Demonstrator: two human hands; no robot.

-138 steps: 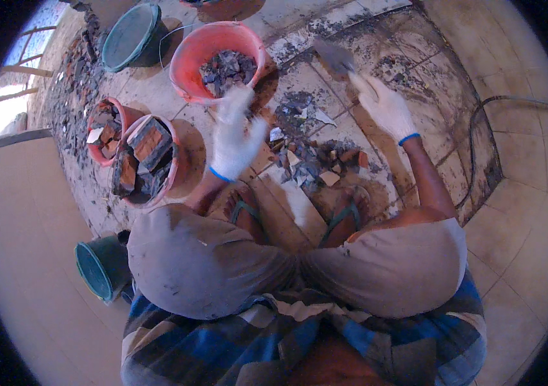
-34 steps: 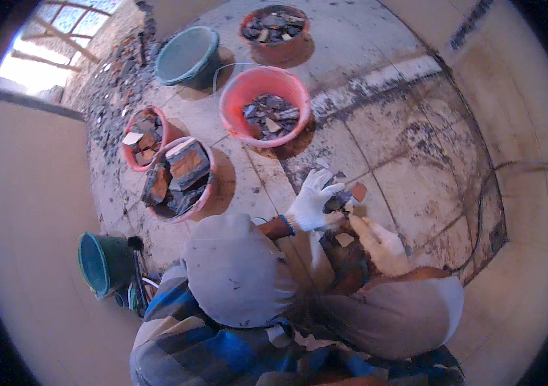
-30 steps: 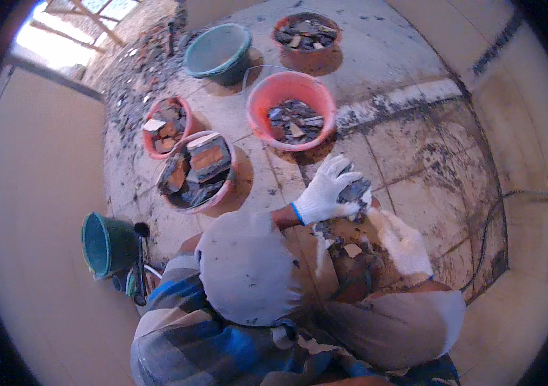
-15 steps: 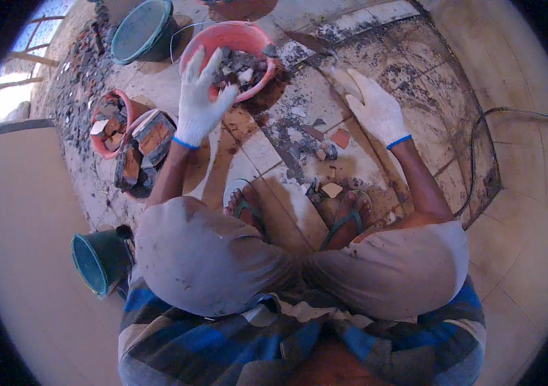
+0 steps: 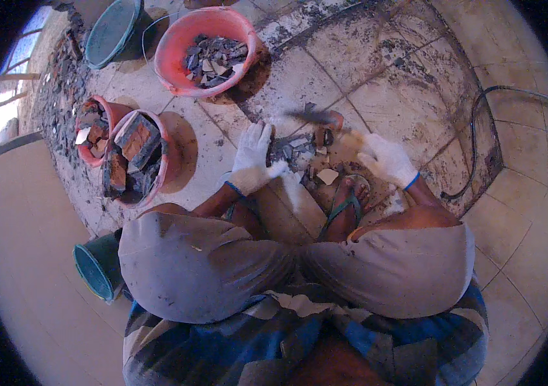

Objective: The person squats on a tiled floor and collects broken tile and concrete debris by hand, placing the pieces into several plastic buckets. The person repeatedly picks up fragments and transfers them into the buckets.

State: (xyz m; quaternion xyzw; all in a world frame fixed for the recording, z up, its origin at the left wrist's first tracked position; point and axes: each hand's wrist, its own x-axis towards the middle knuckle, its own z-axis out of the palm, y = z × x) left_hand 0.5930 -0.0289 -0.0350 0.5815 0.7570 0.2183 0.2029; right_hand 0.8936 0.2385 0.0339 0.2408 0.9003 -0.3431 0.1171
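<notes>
My left hand (image 5: pixel 254 159), in a white knit glove with a blue cuff, is low over the floor with its fingers stretched out and nothing in them. It lies at the left edge of a small heap of broken tile and mortar (image 5: pixel 299 149). My right hand (image 5: pixel 387 159), gloved the same way, is closed around the pale wooden handle of a trowel-like tool (image 5: pixel 312 116). Motion smears its dark blade, which is just beyond the heap. Ahead to the left stands a red bucket (image 5: pixel 169 48) with dark rubble and tile chips in its bottom.
Two smaller red buckets stand at the left; the nearer bucket (image 5: pixel 169 151) holds large mortar and brick chunks. A green bucket (image 5: pixel 110 35) is at the far left, another green bucket (image 5: pixel 97 267) beside my left knee. A black hose (image 5: pixel 476 128) curves along the right.
My left hand has come back from over the red bucket down to the heap. The right hand has brought the tool nearer, beside the debris. The view has shifted slightly.
</notes>
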